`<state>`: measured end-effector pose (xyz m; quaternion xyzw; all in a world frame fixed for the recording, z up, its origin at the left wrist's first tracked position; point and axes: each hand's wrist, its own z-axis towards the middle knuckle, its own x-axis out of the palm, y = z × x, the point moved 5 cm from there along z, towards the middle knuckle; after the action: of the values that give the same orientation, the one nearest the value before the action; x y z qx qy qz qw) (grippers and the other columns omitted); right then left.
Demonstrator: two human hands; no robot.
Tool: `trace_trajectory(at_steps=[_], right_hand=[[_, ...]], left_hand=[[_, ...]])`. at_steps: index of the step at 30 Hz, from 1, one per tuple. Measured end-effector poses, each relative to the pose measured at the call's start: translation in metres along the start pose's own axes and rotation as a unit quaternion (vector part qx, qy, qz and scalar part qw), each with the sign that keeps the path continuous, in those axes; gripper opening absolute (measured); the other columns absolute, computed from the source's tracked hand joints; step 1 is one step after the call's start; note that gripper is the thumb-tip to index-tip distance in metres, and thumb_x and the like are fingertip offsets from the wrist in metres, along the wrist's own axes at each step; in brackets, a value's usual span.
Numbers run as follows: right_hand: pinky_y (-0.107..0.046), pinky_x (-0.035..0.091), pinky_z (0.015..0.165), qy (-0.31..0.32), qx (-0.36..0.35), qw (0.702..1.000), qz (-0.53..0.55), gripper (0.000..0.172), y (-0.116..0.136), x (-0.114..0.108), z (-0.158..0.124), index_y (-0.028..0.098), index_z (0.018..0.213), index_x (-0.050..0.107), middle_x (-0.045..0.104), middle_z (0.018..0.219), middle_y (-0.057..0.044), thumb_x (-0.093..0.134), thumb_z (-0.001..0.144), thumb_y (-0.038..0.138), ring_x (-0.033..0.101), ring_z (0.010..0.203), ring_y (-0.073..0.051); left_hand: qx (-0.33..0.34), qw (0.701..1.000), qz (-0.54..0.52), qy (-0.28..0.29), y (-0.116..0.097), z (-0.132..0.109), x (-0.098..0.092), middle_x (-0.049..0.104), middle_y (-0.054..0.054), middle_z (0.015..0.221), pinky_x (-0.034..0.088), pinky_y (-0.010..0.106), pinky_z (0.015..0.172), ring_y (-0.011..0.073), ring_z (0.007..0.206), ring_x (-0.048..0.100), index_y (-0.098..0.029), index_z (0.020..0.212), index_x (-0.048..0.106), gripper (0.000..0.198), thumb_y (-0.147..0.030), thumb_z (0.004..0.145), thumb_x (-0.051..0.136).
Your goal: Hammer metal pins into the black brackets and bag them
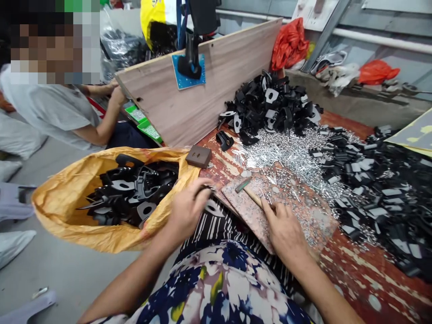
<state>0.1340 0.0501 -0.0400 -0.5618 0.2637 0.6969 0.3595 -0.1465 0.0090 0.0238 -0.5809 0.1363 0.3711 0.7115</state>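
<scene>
My right hand [286,229] is closed round the wooden handle of a small hammer [252,194]. The hammer's head rests over a speckled stone slab [313,225] on the workbench. Beside the bag's right edge, my left hand [189,207] has its fingers curled round a black plastic part [212,208], mostly hidden by the fingers and seen against the striped cloth on my lap. To the left, an open yellow woven bag [50,198] holds many black plastic parts [124,193] with oval holes. A brown block [199,156] sits at the bag's right rim.
Loose metal pins [286,148] spread behind the slab. One heap of black parts [270,103] lies at the back, and smaller black pieces [378,189] cover the right side. A wooden board [162,99] stands upright between me and a seated co-worker [57,108].
</scene>
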Motion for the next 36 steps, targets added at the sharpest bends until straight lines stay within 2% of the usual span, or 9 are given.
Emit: trace_trajectory(at_steps=[3, 5, 10, 14, 18, 22, 25, 31, 36], right_hand=[[-0.041, 0.045, 0.068, -0.019, 0.039, 0.998, -0.039, 0.065, -0.022, -0.003, 0.006, 0.020, 0.154, 0.043, 0.061, 0.099, -0.017, 0.042, 0.091, 0.008, 0.050, 0.085, -0.029], [-0.041, 0.043, 0.069, -0.035, 0.062, 0.995, -0.068, 0.056, -0.033, -0.013, 0.012, 0.022, 0.149, 0.050, 0.063, 0.104, -0.018, 0.042, 0.094, 0.011, 0.052, 0.088, -0.030], [-0.043, 0.045, 0.083, -0.058, 0.014, 0.998, -0.001, 0.033, -0.025, -0.038, 0.064, 0.023, 0.131, 0.065, 0.067, 0.118, -0.013, 0.047, 0.103, 0.025, 0.056, 0.100, -0.029], [-0.038, 0.048, 0.081, 0.012, -0.028, 0.991, 0.133, 0.028, 0.001, -0.020, 0.156, 0.017, 0.115, 0.071, 0.069, 0.099, -0.011, 0.046, 0.104, 0.021, 0.058, 0.091, -0.024], [-0.038, 0.043, 0.100, 0.016, -0.002, 0.980, 0.197, 0.036, 0.014, 0.012, 0.259, 0.015, 0.134, 0.061, 0.066, 0.127, -0.012, 0.055, 0.099, 0.016, 0.055, 0.112, -0.025], [-0.040, 0.045, 0.095, 0.025, 0.029, 0.978, 0.205, 0.043, 0.016, 0.030, 0.309, 0.015, 0.129, 0.063, 0.069, 0.117, -0.012, 0.073, 0.087, 0.020, 0.055, 0.108, -0.027], [-0.040, 0.046, 0.094, 0.012, 0.017, 0.978, 0.207, 0.028, 0.015, 0.020, 0.291, 0.016, 0.116, 0.069, 0.069, 0.110, -0.010, 0.070, 0.088, 0.018, 0.054, 0.106, -0.026], [-0.040, 0.048, 0.088, -0.127, -0.222, 0.953, 0.162, 0.023, 0.038, -0.035, 0.157, 0.025, 0.107, 0.072, 0.072, 0.099, -0.006, 0.050, 0.104, 0.023, 0.057, 0.096, -0.022], [-0.041, 0.053, 0.094, -0.184, -0.243, 0.943, 0.131, 0.021, 0.039, -0.053, 0.060, 0.024, 0.116, 0.071, 0.076, 0.106, -0.006, 0.058, 0.101, 0.025, 0.063, 0.099, -0.021]], left_hand=[[0.021, 0.953, 0.225, -0.202, 0.002, -0.002, -0.095, 0.077, 0.011, 0.113, 0.049, 0.033, 0.088, 0.0247, 0.097, 0.070, -0.016, 0.121, 0.073, 0.038, -0.040, 0.099, 0.052], [0.003, 0.907, 0.340, -0.249, 0.014, 0.000, -0.140, 0.078, 0.014, 0.105, 0.049, 0.038, 0.088, 0.0294, 0.096, 0.069, -0.013, 0.117, 0.076, 0.048, -0.047, 0.098, 0.049], [-0.064, 0.850, 0.455, -0.257, 0.059, 0.011, -0.178, 0.070, 0.010, 0.081, 0.046, 0.040, 0.078, 0.0291, 0.082, 0.061, -0.017, 0.098, 0.079, 0.054, -0.053, 0.096, 0.039], [-0.028, 0.871, 0.450, -0.196, 0.075, 0.019, -0.150, 0.070, 0.012, 0.084, 0.045, 0.042, 0.079, 0.0305, 0.082, 0.060, -0.017, 0.089, 0.077, 0.056, -0.058, 0.097, 0.040], [-0.016, 0.882, 0.428, -0.194, 0.069, 0.021, -0.129, 0.074, 0.015, 0.098, 0.046, 0.044, 0.083, 0.0325, 0.091, 0.063, -0.016, 0.089, 0.078, 0.050, -0.056, 0.096, 0.048], [0.033, 0.943, 0.262, -0.204, 0.044, 0.013, -0.107, 0.074, 0.011, 0.096, 0.048, 0.045, 0.093, 0.0286, 0.094, 0.067, -0.020, 0.083, 0.077, 0.030, -0.045, 0.092, 0.063], [-0.059, 0.993, -0.054, -0.086, 0.037, 0.010, -0.066, 0.074, 0.007, 0.093, 0.054, 0.037, 0.083, 0.0227, 0.085, 0.068, -0.021, 0.090, 0.077, 0.020, -0.040, 0.088, 0.069], [-0.292, 0.761, -0.567, 0.125, 0.007, 0.008, 0.047, 0.073, 0.010, 0.112, 0.058, 0.032, 0.069, 0.0215, 0.087, 0.068, -0.024, 0.126, 0.068, 0.049, -0.045, 0.083, 0.078], [-0.282, 0.740, -0.582, 0.182, -0.017, 0.007, 0.091, 0.075, 0.011, 0.109, 0.056, 0.030, 0.073, 0.0200, 0.086, 0.067, -0.017, 0.103, 0.079, 0.034, -0.042, 0.080, 0.082]])
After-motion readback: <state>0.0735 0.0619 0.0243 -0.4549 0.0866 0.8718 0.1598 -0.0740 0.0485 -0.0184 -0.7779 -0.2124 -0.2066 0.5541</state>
